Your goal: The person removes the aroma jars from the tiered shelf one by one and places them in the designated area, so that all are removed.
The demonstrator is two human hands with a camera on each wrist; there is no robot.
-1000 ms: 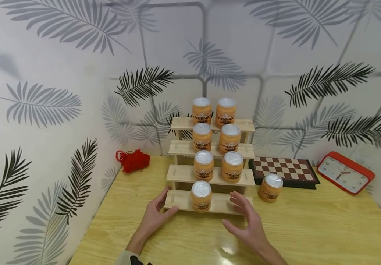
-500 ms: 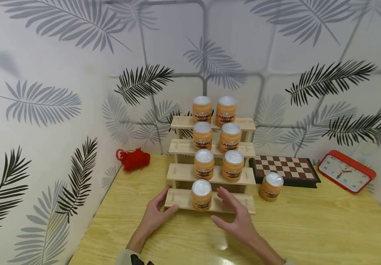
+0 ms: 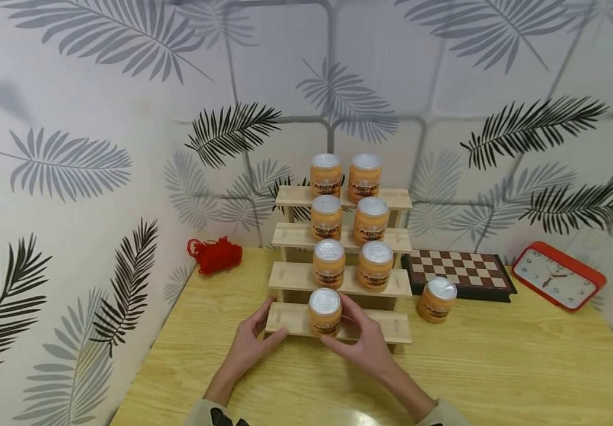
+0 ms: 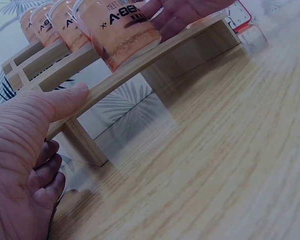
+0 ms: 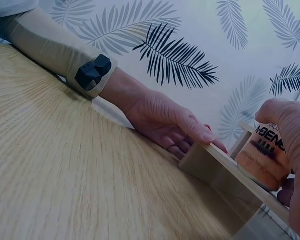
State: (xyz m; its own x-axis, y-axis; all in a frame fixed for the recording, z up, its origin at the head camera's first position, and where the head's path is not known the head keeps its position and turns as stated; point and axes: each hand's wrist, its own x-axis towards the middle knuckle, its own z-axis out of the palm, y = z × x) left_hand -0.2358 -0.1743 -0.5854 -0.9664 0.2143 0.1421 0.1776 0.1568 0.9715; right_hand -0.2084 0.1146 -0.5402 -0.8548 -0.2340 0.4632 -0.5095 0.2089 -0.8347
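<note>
A four-step wooden display stand (image 3: 292, 319) faces me, its three upper steps each bearing two orange jars with silvery lids. On the lowest step sits a single orange jar (image 3: 325, 319), left of the middle. My right hand (image 3: 366, 348) holds this jar from the right, thumb at its front and fingers behind it; the right wrist view shows the thumb against the jar's label (image 5: 264, 146). My left hand (image 3: 250, 346) grips the left end of the lowest step, its thumb (image 4: 70, 100) along the front edge and the other fingers curled below the board.
Another orange jar (image 3: 436, 302) stands on the table (image 3: 498, 361) right of the stand. Behind it lies a checkered board box (image 3: 461, 275), with a red-framed clock (image 3: 557, 277) farther right. Red yarn (image 3: 216, 255) lies at the back left, near the leaf-patterned wall (image 3: 125, 177).
My right hand has moved left along the lowest step, from its right part to the jar, and has taken hold of it. The left hand stays at the step's left end.
</note>
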